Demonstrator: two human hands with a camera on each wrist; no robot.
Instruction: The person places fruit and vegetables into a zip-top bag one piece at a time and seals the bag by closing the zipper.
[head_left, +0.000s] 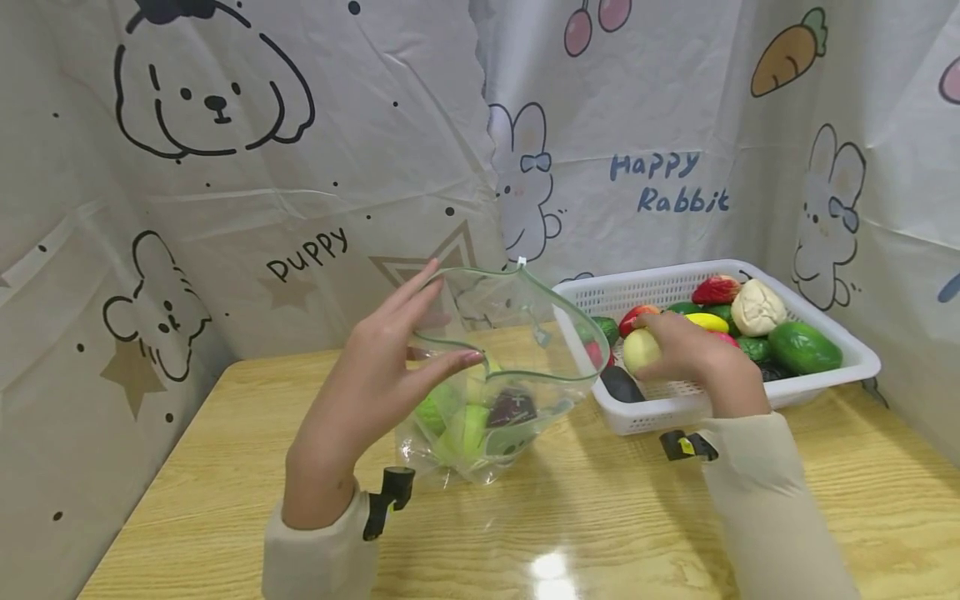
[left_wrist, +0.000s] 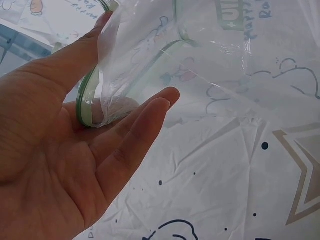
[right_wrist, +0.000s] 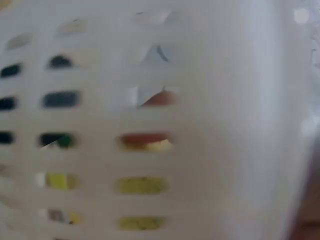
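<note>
Clasped in the right hand [head_left: 686,346] — one pale round piece [head_left: 641,354], right of centre, at one white basket [head_left: 660,416]. The left hand [head_left: 369,375], thumb and fingers apart, touches one clear bag [head_left: 480,392], centre. Backdrop [head_left: 420,175] reads "PUPPY" left, "Happy Rabbit" upper right.

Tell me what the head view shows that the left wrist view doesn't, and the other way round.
Only the head view: the right hand gripping a pale round item at the white basket, the other produce there, the green items and dark item inside the clear bag, and the wooden tabletop.

Only the left wrist view: the palm side of the left hand, facing the camera.

Both: that left hand touching the bag's green-edged mouth, and the patterned cloth behind, with part of a brown angular drawing.
</note>
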